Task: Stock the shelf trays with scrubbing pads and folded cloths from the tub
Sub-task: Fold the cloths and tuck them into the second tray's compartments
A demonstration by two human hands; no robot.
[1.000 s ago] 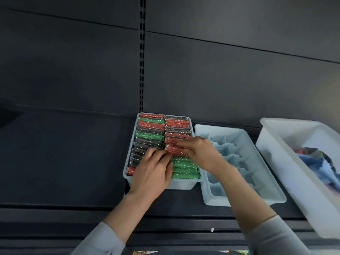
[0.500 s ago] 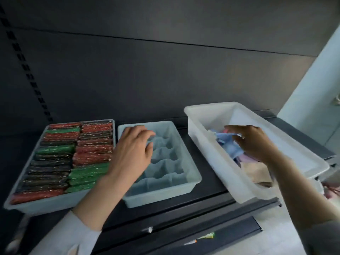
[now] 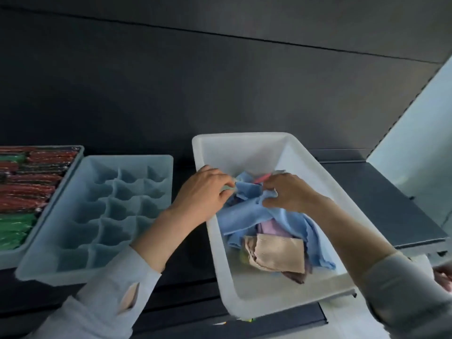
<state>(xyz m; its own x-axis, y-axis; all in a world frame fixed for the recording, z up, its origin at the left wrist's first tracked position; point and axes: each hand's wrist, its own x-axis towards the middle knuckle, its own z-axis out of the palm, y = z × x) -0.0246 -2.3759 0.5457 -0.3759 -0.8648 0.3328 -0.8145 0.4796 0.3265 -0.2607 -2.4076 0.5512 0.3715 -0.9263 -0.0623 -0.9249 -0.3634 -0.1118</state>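
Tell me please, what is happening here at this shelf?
A person is stocking shelf trays. Both hands are inside the white tub: the left hand and the right hand each grip the blue cloth, which lies on top of a beige cloth and other cloths. Left of the tub, the divided tray holds nothing in the compartments that show. Further left, another tray is packed with red, green and dark scrubbing pads.

Both forearms reaching forward in grey sleeves, left hand [image 3: 203, 189] knuckles up, fingers curled and pinching blue cloth [image 3: 247, 211], right hand [image 3: 288, 192] just beside it, fingertips bunched on the same cloth
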